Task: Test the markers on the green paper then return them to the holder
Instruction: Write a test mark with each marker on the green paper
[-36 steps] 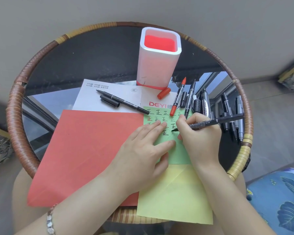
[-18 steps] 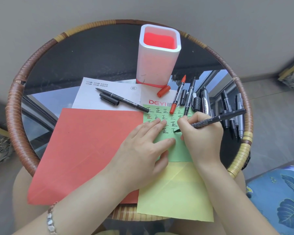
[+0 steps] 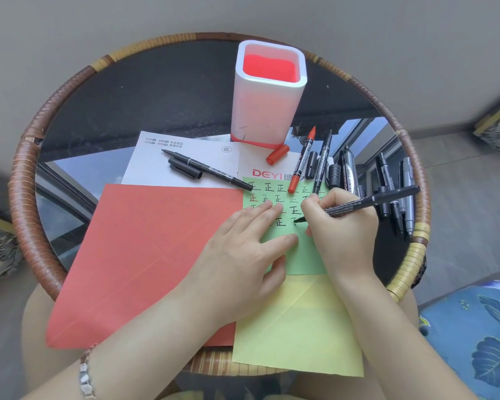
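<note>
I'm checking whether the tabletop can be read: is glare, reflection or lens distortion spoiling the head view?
Head view: the glass table mirrors a window and sky, cluttering the spare markers at right; wide-angle bending curves the rim and the edges of the picture; the green paper, its written marks and the marker in the right hand are sharp and evenly lit.

Green paper [image 3: 306,255] bears black marks; holder [image 3: 267,111] white, red inside.

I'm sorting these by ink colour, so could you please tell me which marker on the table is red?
The red marker, lying uncapped just right of the white holder, its tip reaching the green paper; its cap lies beside it. The others are black.
</note>
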Motion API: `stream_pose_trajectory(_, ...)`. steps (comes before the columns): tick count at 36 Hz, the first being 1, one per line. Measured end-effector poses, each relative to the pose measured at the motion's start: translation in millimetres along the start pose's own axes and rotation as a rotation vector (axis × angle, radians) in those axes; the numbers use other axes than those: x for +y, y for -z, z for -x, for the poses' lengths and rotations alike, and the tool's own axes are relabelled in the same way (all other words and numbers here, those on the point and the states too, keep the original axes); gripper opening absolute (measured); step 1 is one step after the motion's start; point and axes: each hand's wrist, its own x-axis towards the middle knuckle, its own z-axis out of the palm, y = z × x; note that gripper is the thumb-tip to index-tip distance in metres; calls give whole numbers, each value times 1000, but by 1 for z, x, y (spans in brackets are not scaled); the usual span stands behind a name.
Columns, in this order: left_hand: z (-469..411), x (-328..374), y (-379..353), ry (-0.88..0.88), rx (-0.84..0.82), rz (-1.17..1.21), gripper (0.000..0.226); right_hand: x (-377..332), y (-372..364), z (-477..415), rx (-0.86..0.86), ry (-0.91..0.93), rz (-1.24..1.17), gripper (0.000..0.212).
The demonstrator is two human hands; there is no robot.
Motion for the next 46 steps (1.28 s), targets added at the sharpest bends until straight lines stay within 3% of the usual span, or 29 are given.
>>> stream_pose_trajectory(23,1,-1,-2,-8,22,-20,35,0,3,1,33,-53,54,24)
stream_pose_trajectory(33,1,-1,-1,-13,17,-22,34,-2,9,-1,124,-83,-179,32)
stream_pose_trajectory(39,0,0,2,-21,-10,-54,41,-2,29,5,-111,-87,-207,16)
stream_pose_trajectory(42,0,0,1,-18,-21,-75,40,2,49,8,-243,-77,-138,30)
stream_pose_trajectory(44,-1,1,1,-22,-23,-94,40,3,64,8,-249,-53,-130,34)
stream_pose_trajectory(46,-1,1,1,-23,-17,-105,40,2,80,9,-199,12,-108,25)
